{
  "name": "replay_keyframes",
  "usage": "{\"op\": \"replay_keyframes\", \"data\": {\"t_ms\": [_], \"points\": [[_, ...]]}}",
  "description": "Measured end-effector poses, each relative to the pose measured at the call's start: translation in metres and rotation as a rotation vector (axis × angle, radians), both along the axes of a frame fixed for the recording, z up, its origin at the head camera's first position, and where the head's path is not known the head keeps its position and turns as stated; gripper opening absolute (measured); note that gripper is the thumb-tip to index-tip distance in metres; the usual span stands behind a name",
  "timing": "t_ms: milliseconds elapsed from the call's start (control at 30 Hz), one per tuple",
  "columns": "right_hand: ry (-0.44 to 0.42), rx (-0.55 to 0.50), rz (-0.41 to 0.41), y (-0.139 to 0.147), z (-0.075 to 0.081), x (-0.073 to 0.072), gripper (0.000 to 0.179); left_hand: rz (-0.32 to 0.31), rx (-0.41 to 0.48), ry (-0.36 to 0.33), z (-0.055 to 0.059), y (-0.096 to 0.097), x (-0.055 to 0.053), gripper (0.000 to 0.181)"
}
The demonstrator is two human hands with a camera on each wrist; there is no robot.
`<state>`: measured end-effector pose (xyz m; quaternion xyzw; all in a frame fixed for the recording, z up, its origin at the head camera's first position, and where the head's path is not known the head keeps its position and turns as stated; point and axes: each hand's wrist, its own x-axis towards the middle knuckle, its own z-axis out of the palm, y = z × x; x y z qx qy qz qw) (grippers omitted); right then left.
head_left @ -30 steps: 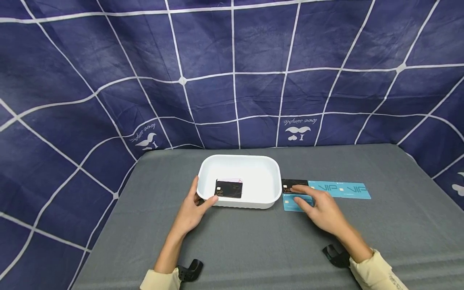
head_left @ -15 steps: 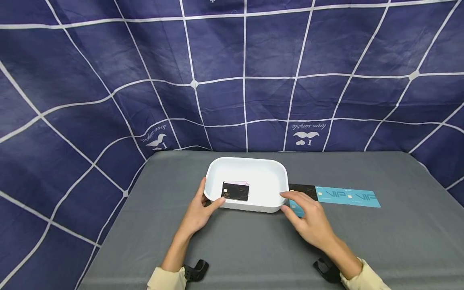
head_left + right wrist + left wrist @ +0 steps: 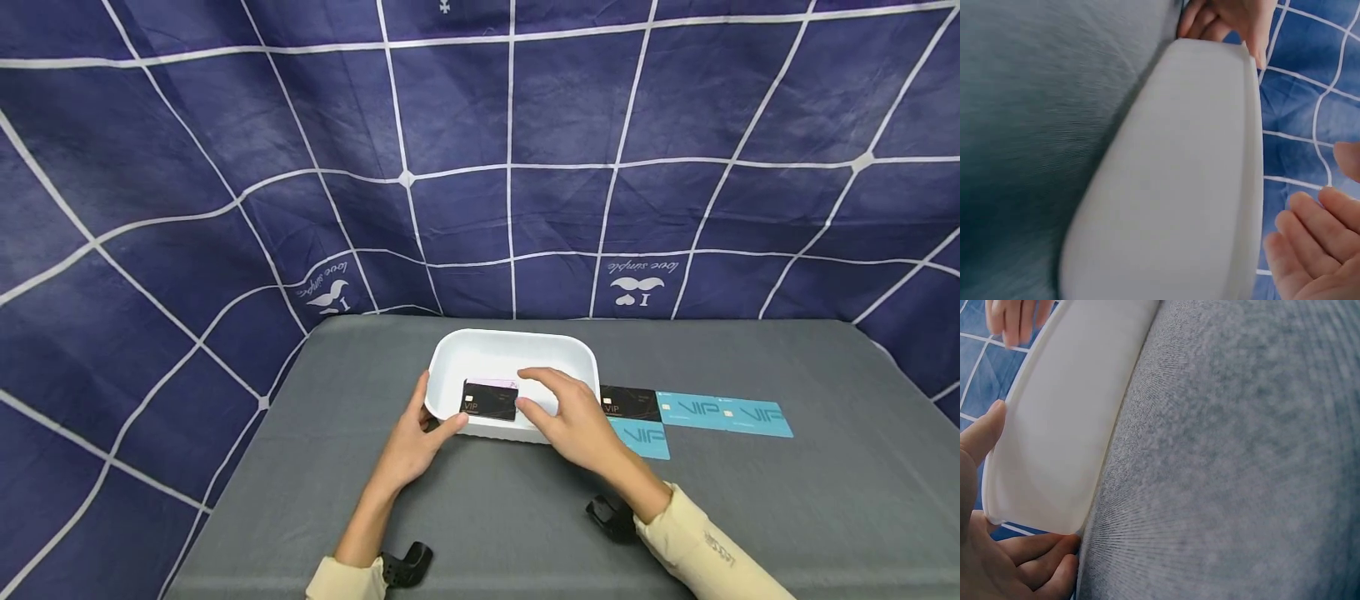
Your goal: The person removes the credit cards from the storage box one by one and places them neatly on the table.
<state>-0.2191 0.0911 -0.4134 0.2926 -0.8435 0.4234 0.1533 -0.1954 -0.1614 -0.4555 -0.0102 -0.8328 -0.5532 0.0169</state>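
Note:
A white plastic tray (image 3: 487,348) sits on the grey cloth, and my left hand (image 3: 405,446) grips its near left corner. The left wrist view shows that thumb on the rim and the fingers under the end of the tray (image 3: 1066,425). Inside lies a black VIP card (image 3: 489,403), partly covering a pinkish card (image 3: 497,383). My right hand (image 3: 573,427) hovers over the tray's right half, thumb tip by the black card's right edge. In the right wrist view its fingers (image 3: 1319,247) are spread from the thumb with nothing between them.
Right of the tray, another black VIP card (image 3: 632,403) lies beside two blue VIP cards (image 3: 688,408) in a row. Below it is one more blue card (image 3: 645,438), partly hidden by the right hand. A blue checked cloth (image 3: 555,208) hangs behind the grey tabletop (image 3: 750,500).
My right hand has moved left from over the cards on the table, past the tray's right rim, to above the inside of the tray. The left hand keeps its grip. The head view has shifted slightly.

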Motion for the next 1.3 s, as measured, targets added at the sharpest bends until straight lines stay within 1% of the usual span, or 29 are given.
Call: {"op": "replay_keyframes", "data": {"t_ms": [133,267,367,467,667,800,1033,1300], "points": [[-0.066,0.045,0.005,-0.017,-0.001,-0.018,0.039,-0.003,0.006,0.000,-0.002,0.000,0.000,0.101],[-0.139,0.103,0.017,-0.029,-0.006,-0.035,0.041,-0.005,0.006,0.001,-0.002,0.000,0.000,0.101],[-0.183,0.172,0.012,-0.033,-0.012,-0.042,0.042,-0.009,0.004,0.001,-0.001,0.001,-0.001,0.101],[-0.209,0.238,0.006,-0.034,-0.017,-0.048,0.042,-0.012,0.011,0.003,-0.001,0.002,-0.002,0.100],[-0.290,0.316,0.042,-0.035,-0.023,-0.055,0.050,-0.018,0.015,-0.004,-0.001,0.002,-0.002,0.100],[-0.322,0.343,0.058,-0.036,-0.025,-0.058,0.054,-0.026,0.038,0.005,0.000,0.001,-0.002,0.099],[-0.344,0.380,0.067,-0.039,-0.025,-0.059,0.061,-0.018,0.025,-0.010,0.002,0.000,0.000,0.101],[-0.360,0.433,0.092,-0.040,-0.024,-0.060,0.068,-0.014,0.015,-0.012,0.002,0.001,-0.002,0.101]]}}
